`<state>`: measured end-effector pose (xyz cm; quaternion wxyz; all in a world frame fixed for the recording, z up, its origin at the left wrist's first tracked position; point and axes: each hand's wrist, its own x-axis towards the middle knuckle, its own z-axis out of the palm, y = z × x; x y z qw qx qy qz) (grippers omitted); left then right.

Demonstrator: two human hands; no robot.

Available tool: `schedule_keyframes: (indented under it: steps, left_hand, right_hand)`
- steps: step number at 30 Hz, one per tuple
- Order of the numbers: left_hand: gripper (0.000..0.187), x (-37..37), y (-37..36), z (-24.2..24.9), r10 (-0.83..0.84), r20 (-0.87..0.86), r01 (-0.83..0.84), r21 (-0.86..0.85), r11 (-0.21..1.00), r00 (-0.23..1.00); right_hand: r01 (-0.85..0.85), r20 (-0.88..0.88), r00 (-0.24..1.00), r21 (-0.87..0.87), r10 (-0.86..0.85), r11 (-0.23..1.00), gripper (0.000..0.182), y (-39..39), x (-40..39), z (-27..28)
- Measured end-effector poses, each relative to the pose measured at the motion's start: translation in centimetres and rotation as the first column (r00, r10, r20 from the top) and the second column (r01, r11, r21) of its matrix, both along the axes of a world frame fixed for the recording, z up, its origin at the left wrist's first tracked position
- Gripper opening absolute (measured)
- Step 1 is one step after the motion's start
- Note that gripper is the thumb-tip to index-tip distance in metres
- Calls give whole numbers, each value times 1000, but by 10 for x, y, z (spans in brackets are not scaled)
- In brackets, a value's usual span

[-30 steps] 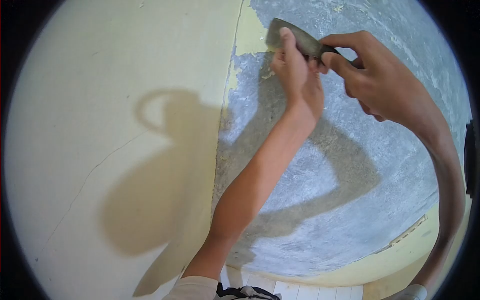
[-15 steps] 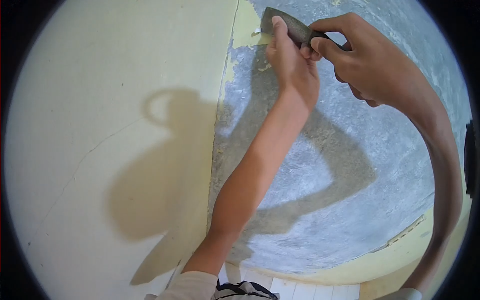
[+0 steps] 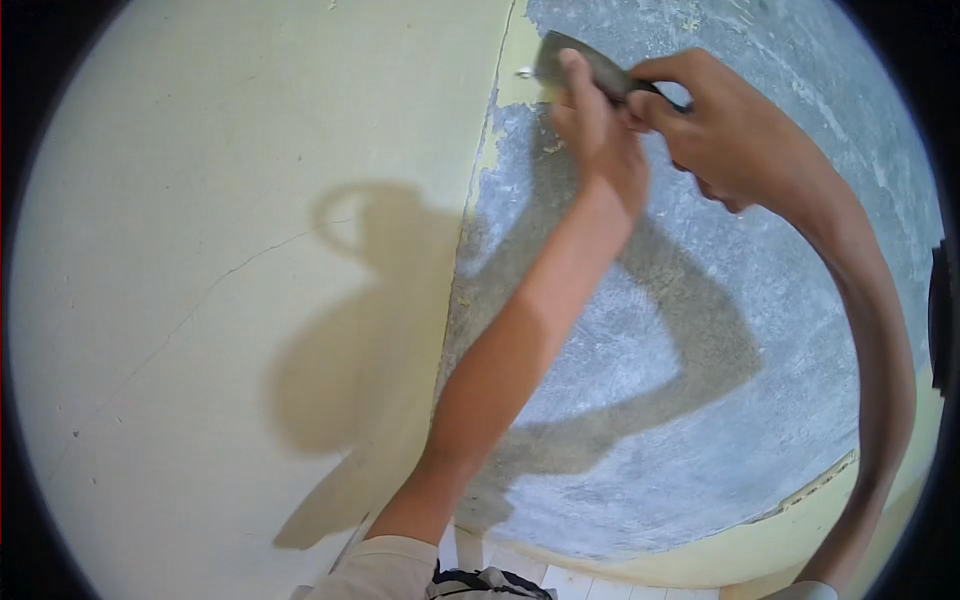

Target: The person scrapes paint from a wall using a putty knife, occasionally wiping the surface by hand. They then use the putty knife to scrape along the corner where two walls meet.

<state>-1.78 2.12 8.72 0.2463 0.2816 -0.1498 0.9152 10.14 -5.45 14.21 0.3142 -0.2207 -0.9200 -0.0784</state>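
A scraper with a wide grey blade (image 3: 606, 76) and a dark handle lies against the wall at the top centre. My left hand (image 3: 592, 115) presses its thumb on the blade, with the other fingers behind it. Around the handle, my right hand (image 3: 715, 130) is closed, to the right of my left hand. The blade's edge meets a strip of yellow paint (image 3: 517, 75), where a small white flake (image 3: 525, 72) shows. Below and right of it the wall is bare grey (image 3: 590, 350).
On the left stands a pale yellow painted wall (image 3: 180, 200) with a thin crack and shadows of my arms and head. A jagged edge of paint borders the grey area at the lower right (image 3: 805, 485). White floor boards (image 3: 565, 582) show at the bottom.
The view has shifted, so the wall corner appears further right. Both hands and the scraper appear slightly lower and to the right, with the same grip.
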Motion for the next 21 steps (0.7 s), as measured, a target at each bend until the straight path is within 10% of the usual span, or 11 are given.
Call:
schedule_keyframes:
  steps: [7, 11, 13, 18, 21]
  left_hand:
    - [40, 14, -21, 4, -112, -77, 97, -178, 979, 991]
    - [41, -2, -13, -4, 47, -191, -50, -8, 999, 980]
    - [43, 16, -26, -5, 32, -181, -90, -323, 942, 983]
    - [30, 16, -16, -2, 47, -138, -50, -22, 998, 989]
    - [33, 33, -25, -3, -42, -69, 27, -213, 977, 997]
  right_hand:
    - [140, 79, 987, -27, -138, 990, 38, -13, 10, 15]
    - [-26, -21, 999, -39, 26, 999, 38, -1, 6, -5]
    - [24, -35, 999, -39, -25, 999, 39, -6, 19, -2]
    - [39, -12, 999, -219, -43, 975, 41, -13, 17, 7]
    - [39, -38, 998, -139, -45, 989, 40, -9, 31, -5]
